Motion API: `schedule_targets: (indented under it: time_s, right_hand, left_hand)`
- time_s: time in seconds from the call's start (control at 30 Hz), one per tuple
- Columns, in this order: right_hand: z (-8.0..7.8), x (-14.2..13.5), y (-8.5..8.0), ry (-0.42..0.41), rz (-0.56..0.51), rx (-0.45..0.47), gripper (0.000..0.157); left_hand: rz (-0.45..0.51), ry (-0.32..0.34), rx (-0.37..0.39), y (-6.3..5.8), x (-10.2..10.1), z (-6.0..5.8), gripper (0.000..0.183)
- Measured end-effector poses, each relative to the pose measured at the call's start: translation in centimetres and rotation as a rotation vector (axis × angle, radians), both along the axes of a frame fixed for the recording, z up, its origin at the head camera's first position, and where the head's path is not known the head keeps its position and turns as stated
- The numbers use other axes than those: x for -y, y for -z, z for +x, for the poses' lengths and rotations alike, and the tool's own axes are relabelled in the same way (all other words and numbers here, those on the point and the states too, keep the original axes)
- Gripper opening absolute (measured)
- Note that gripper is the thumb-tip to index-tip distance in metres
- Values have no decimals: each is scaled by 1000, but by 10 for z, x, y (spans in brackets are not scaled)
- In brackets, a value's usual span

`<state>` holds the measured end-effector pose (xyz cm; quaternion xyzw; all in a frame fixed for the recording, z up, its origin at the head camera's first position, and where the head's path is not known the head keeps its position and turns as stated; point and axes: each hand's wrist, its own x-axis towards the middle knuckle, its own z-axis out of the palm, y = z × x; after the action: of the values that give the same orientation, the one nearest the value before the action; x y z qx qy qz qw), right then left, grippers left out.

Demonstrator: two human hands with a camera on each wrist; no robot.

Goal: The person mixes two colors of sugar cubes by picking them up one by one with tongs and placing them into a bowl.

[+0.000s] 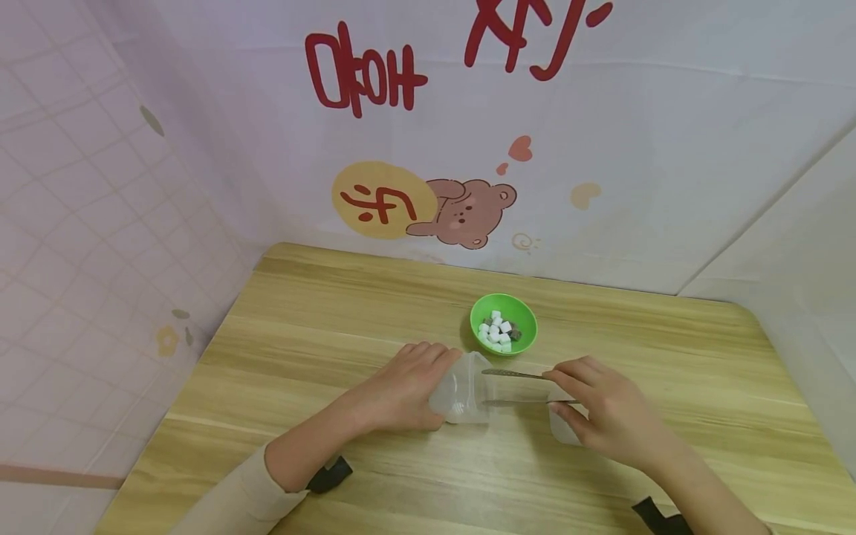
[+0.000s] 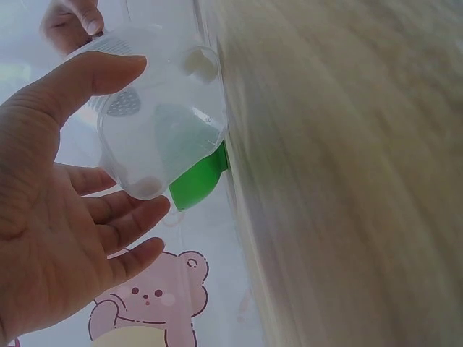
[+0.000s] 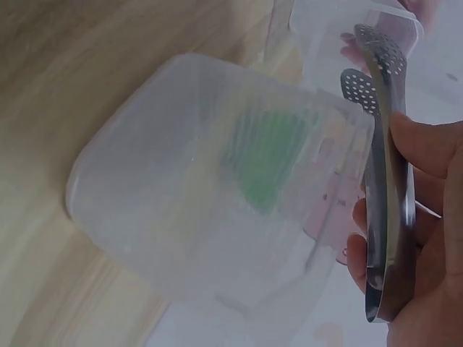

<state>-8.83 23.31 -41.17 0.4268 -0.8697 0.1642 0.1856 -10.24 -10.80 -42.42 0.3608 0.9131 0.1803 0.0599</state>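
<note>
My left hand (image 1: 401, 390) grips a clear plastic container (image 1: 468, 394) by its base end, tipped on its side with the mouth facing right. Pale lumps (image 2: 199, 65) show through its wall in the left wrist view. In my right hand (image 1: 611, 409) are metal tongs (image 3: 391, 166) with perforated tips, held between thumb and fingers. Their two arms stand apart, and the tips reach the container's mouth. Just beyond the container sits a green bowl (image 1: 516, 306) with white cubes (image 1: 495, 331) and a few brown ones.
A second translucent container (image 3: 195, 166) stands on the wooden table (image 1: 321, 297) beneath my right hand, partly hidden by it in the head view. White cloth with a printed bear (image 1: 471, 215) hangs behind the table's far edge. Another patterned cloth (image 1: 87, 245) borders the left side.
</note>
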Motion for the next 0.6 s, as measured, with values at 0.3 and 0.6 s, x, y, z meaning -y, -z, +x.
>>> schedule_targets:
  time_s: [0.3, 0.6]
  right_hand:
    - [-5, 17, 7, -78, 38, -5, 28]
    - [-8, 32, 9, -102, 105, 7, 33]
  left_hand:
    - [1, 3, -2, 0, 1, 0, 90]
    - [-13, 5, -12, 0, 1, 0, 89]
